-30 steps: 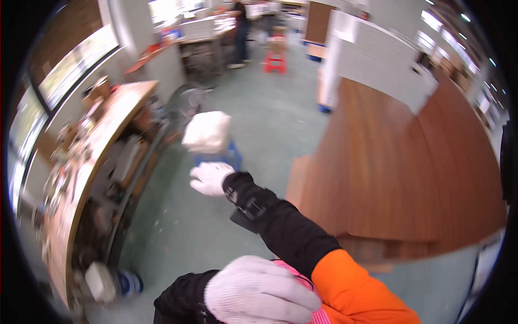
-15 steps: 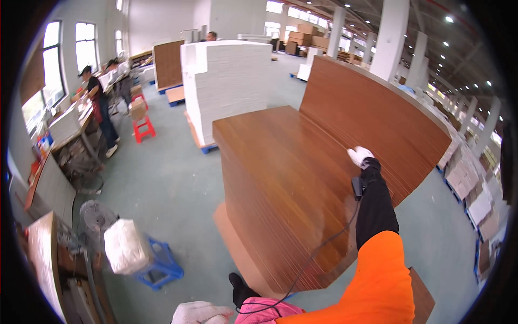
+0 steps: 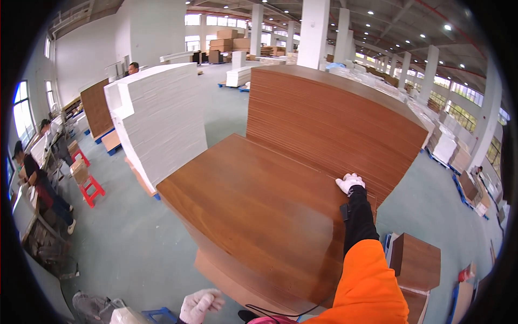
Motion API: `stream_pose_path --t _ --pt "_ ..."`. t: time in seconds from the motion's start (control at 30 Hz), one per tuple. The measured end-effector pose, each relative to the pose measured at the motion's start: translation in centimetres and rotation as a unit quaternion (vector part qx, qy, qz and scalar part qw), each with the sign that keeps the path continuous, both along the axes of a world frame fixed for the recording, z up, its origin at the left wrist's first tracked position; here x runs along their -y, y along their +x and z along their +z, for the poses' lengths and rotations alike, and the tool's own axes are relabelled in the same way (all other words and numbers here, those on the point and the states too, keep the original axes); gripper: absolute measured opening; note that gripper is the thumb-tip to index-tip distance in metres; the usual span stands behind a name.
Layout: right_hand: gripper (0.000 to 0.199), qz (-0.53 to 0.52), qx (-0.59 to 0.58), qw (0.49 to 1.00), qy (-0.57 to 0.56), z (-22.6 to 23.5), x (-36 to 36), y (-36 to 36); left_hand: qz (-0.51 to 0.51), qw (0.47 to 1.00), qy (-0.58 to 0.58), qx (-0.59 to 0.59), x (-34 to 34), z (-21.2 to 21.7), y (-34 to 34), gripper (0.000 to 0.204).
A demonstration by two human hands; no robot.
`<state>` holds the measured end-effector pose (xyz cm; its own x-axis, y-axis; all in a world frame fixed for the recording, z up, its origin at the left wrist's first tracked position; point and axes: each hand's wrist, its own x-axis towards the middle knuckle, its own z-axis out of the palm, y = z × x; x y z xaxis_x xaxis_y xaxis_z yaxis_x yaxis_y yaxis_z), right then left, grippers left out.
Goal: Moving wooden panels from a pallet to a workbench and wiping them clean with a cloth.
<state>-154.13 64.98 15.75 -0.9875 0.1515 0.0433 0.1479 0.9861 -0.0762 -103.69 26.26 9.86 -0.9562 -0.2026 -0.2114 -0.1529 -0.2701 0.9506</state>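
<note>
A wood-grain board [image 3: 253,205] lies on top of the lower stack in front of me. My right hand [image 3: 350,183], in a white glove, is at the board's edge beside the taller brown stack [image 3: 329,124]. Its fingers curl over that edge. Low at the picture's bottom, my left hand [image 3: 200,306] is also gloved; its fingers are loosely bent and somewhat apart, with nothing in them. A small black device [image 3: 344,211] sits by my right forearm, and a dark cable [image 3: 270,313] runs near my body.
A tall stack of white sheets [image 3: 162,119] stands at the left. Brown boxes [image 3: 415,262] are close on my right. Two people [image 3: 40,181] work at benches on the far left, near red stools [image 3: 91,190]. A blue stool [image 3: 160,314] stands at lower left.
My view has swung right and moved over the lower stack. My left hand has risen into view with its fingers less closed. The right hand stays at the board's edge, its fingers more bent.
</note>
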Motion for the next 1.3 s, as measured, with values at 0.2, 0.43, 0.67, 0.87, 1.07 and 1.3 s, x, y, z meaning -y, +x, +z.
stream_pose_path --t 0.2,0.43,0.67,0.87,1.07,1.3 --pt "0.059 0.046 -0.084 0.995 0.007 -2.8 -0.1 4.6 0.121 0.978 0.134 0.108 5.3 -7.8 -9.7 0.079" --pt "0.061 0.147 -0.070 0.987 -0.018 -3.6 -6.3 14.5 0.104 0.982 0.158 0.015 10.2 -6.6 -16.8 0.061" --pt "0.076 0.000 -0.077 0.979 -0.191 -4.4 -11.6 31.7 0.066 0.982 0.167 -0.053 12.5 -7.2 -17.6 0.048" --pt "0.074 -0.089 0.098 0.788 -0.602 -6.8 -12.2 45.7 0.063 0.975 0.207 -0.044 8.7 -6.5 -14.6 0.046" --pt "0.058 -0.083 -0.065 0.692 -0.715 -4.1 -9.6 50.3 -0.005 0.990 0.128 0.059 1.6 -5.5 -7.8 0.051" --pt "0.036 -0.155 -0.140 0.770 -0.603 -4.1 -14.4 50.8 -0.239 0.960 0.122 0.085 -2.4 -7.1 2.4 0.054"
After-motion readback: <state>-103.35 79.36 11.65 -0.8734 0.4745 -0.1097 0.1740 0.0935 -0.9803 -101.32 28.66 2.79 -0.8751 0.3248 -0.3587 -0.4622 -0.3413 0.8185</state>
